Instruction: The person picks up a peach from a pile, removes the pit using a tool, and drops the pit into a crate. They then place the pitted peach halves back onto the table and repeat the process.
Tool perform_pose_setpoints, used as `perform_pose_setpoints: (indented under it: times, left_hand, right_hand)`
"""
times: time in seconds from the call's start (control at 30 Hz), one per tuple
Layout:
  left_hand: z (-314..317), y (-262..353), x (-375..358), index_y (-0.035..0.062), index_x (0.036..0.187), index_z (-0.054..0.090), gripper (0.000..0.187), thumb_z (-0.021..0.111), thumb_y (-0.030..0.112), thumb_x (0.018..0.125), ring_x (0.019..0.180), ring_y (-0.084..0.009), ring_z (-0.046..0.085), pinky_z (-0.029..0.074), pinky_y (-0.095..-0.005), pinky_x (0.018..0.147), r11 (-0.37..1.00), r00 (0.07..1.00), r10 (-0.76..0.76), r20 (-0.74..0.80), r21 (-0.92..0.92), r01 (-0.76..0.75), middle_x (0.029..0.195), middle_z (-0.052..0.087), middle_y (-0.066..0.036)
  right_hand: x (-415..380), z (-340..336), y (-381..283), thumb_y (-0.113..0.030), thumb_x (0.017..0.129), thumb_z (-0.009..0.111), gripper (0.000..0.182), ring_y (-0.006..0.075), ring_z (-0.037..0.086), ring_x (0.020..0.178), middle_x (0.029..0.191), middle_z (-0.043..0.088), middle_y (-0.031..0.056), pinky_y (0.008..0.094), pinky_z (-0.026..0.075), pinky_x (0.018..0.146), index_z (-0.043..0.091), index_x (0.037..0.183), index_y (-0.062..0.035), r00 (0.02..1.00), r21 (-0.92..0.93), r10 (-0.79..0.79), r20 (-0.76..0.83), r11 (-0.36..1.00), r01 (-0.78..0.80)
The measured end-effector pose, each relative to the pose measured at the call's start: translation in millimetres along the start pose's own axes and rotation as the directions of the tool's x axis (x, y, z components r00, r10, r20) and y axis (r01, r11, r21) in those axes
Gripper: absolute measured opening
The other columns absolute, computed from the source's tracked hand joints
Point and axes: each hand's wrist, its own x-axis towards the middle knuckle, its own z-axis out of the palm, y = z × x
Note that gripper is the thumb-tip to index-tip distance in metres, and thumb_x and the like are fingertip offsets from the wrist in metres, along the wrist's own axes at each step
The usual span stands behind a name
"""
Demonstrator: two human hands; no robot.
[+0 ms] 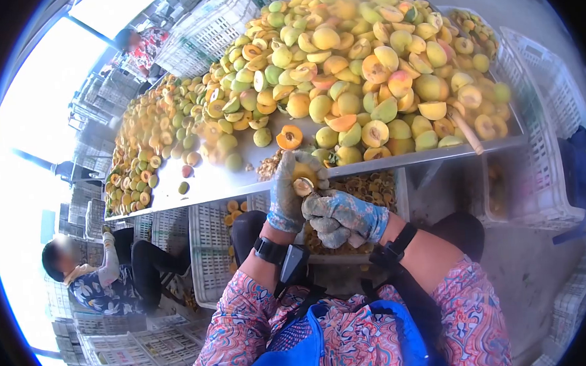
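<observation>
My left hand (pixel 286 195), in a stained work glove, is closed around a cut fruit half (pixel 303 186) just in front of the metal table's edge. The brown pit shows in the fruit's cut face. Close against it on the right is my right hand (pixel 344 218), gloved too, with its fingers curled into a fist; what it grips is hidden by the fingers. Beyond my hands, an orange fruit half (pixel 289 137) lies cut side up on the table beside a small heap of pits (pixel 269 165).
Halved fruit (pixel 325 39) is piled over the metal table (pixel 224 190). A wooden handle (pixel 466 131) sticks out at the right edge. Crates (pixel 211 267) stand below and at the right (pixel 558 189). One person (pixel 106 279) sits at the left; another (pixel 147 48) is farther back.
</observation>
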Motion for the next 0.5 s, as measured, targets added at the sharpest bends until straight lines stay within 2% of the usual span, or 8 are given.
perform_pose_setpoints:
  times: [0.13, 0.17, 0.2, 0.23, 0.27, 0.3, 0.4, 0.5]
  left_hand:
    - [-3.4, 4.0, 3.3, 0.0063, 0.096, 0.061, 0.042, 0.055, 0.048, 0.094, 0.079, -0.0233, 0.065, 0.056, -0.0375, 0.065, 0.990, 0.959, -0.135, -0.249, -0.081, 0.118, 0.087, 0.065, -0.009]
    - [-2.5, 4.3, 4.7, 0.0049, 0.097, 0.061, 0.043, 0.055, 0.047, 0.094, 0.077, -0.0239, 0.066, 0.056, -0.0379, 0.066, 0.998, 0.933, -0.058, -0.356, 0.011, 0.066, 0.087, 0.065, -0.010]
    - [-5.3, 9.3, 1.0, 0.0049, 0.097, 0.061, 0.043, 0.055, 0.047, 0.094, 0.077, -0.0239, 0.066, 0.056, -0.0379, 0.066, 0.998, 0.932, -0.058, -0.359, 0.008, 0.065, 0.087, 0.065, -0.010]
    - [-11.8, 21.8, -3.9, 0.0043, 0.097, 0.061, 0.044, 0.056, 0.047, 0.093, 0.077, -0.0235, 0.066, 0.056, -0.0377, 0.066, 0.969, 0.956, 0.082, -0.283, 0.245, -0.010, 0.087, 0.065, -0.010]
    - [-18.7, 37.2, -8.2, 0.0036, 0.097, 0.061, 0.044, 0.057, 0.047, 0.093, 0.077, -0.0230, 0.066, 0.057, -0.0375, 0.067, 0.880, 0.964, 0.202, -0.172, 0.464, -0.102, 0.087, 0.065, -0.010]
    - [-25.9, 56.1, -17.3, 0.0035, 0.097, 0.062, 0.043, 0.057, 0.046, 0.093, 0.077, -0.0225, 0.066, 0.056, -0.0369, 0.067, 0.851, 0.962, 0.218, -0.162, 0.515, -0.106, 0.087, 0.065, -0.010]
    - [-71.8, 126.0, -54.1, 0.0009, 0.102, 0.063, 0.042, 0.059, 0.041, 0.093, 0.083, -0.0213, 0.066, 0.055, -0.0328, 0.072, 0.695, 0.975, 0.059, -0.215, 0.710, 0.114, 0.092, 0.066, -0.011]
    - [-109.3, 152.7, -63.8, -0.0009, 0.113, 0.063, 0.032, 0.063, 0.023, 0.091, 0.088, -0.0185, 0.064, 0.052, -0.0301, 0.078, -0.348, 0.962, 0.271, -0.035, 0.928, 0.132, 0.096, 0.068, -0.009]
  right_hand:
    - [-7.9, -2.3, -5.2, -0.026, 0.096, 0.057, 0.020, 0.0041, 0.029, 0.040, 0.057, 0.036, -0.0078, 0.0197, 0.024, 0.036, 0.049, 0.080, -0.0163, 0.993, -0.170, -0.102, -0.058, 0.981, 0.091]
    - [-8.2, -16.8, -13.3, -0.026, 0.094, 0.054, 0.022, 0.0190, 0.050, 0.042, 0.061, 0.055, 0.0069, 0.0325, 0.040, 0.039, 0.055, 0.085, -0.0066, 0.999, -0.272, -0.035, -0.022, 0.962, 0.028]
    - [-10.1, -20.1, -11.8, -0.026, 0.094, 0.054, 0.022, 0.0190, 0.050, 0.042, 0.061, 0.055, 0.0069, 0.0325, 0.040, 0.039, 0.055, 0.085, -0.0066, 0.999, -0.272, -0.031, -0.023, 0.962, 0.024]
    - [-11.6, -18.6, -13.5, -0.028, 0.093, 0.054, 0.026, 0.0275, 0.058, 0.058, 0.072, 0.061, 0.0147, 0.0384, 0.046, 0.052, 0.057, 0.094, -0.0021, 0.983, -0.802, -0.080, -0.164, 0.592, -0.086]
    - [-13.8, -17.3, -17.2, -0.030, 0.091, 0.054, 0.034, 0.0360, 0.066, 0.073, 0.084, 0.066, 0.0224, 0.0442, 0.052, 0.065, 0.059, 0.103, 0.0024, 0.949, -0.969, -0.210, -0.237, -0.023, -0.247]
    - [-19.7, -15.9, -17.5, -0.033, 0.088, 0.054, 0.048, 0.0411, 0.060, 0.102, 0.104, 0.064, 0.0287, 0.0463, 0.047, 0.088, 0.055, 0.116, 0.0070, 0.922, -0.928, -0.127, -0.366, -0.032, -0.372]
    - [-26.6, -23.5, -6.3, -0.034, 0.089, 0.054, 0.046, 0.0412, 0.061, 0.099, 0.104, 0.064, 0.0273, 0.0466, 0.048, 0.086, 0.057, 0.113, 0.0056, 0.955, -0.956, -0.173, -0.239, -0.129, -0.263]
    - [-32.5, -3.9, -18.5, -0.034, 0.089, 0.054, 0.045, 0.0424, 0.060, 0.099, 0.103, 0.064, 0.0285, 0.0473, 0.048, 0.086, 0.058, 0.111, 0.0053, 0.946, -0.947, -0.128, -0.299, -0.079, -0.310]
